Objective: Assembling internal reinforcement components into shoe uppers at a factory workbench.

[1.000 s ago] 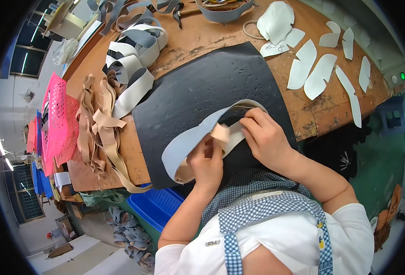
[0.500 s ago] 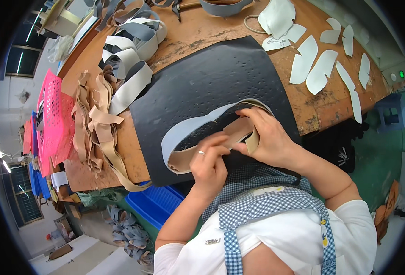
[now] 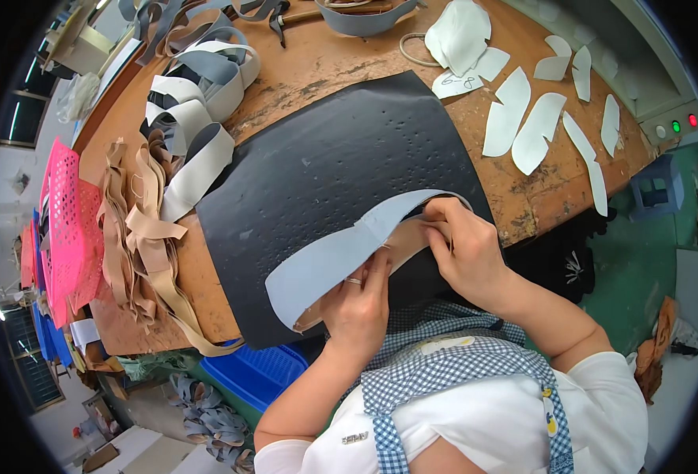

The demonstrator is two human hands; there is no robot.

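A looped strip of leather-like material (image 3: 317,265), light blue-grey on one face and tan on the other, rests over a black pitted mat (image 3: 301,162) at the table's near edge. A seam or overlap crosses its blue-grey face near the middle. My left hand (image 3: 357,308), with a ring on one finger, is closed on the strip's near side; some fingertips are hidden behind the blue-grey face. My right hand (image 3: 471,253) pinches the tan side toward the loop's right end, thumb and fingers bent together.
Tan strips (image 3: 124,237) and grey-white coiled strips (image 3: 199,170) lie left of the mat. White cut pieces (image 3: 539,130) are spread at the right. A pink perforated basket (image 3: 68,229) stands far left; a blue crate (image 3: 258,371) sits below the table edge. A hammer-like tool (image 3: 279,28) lies at the back.
The strip has turned so more of its blue-grey face shows and the loop looks narrower. My left hand has moved in behind that face. The whole view has shifted slightly.
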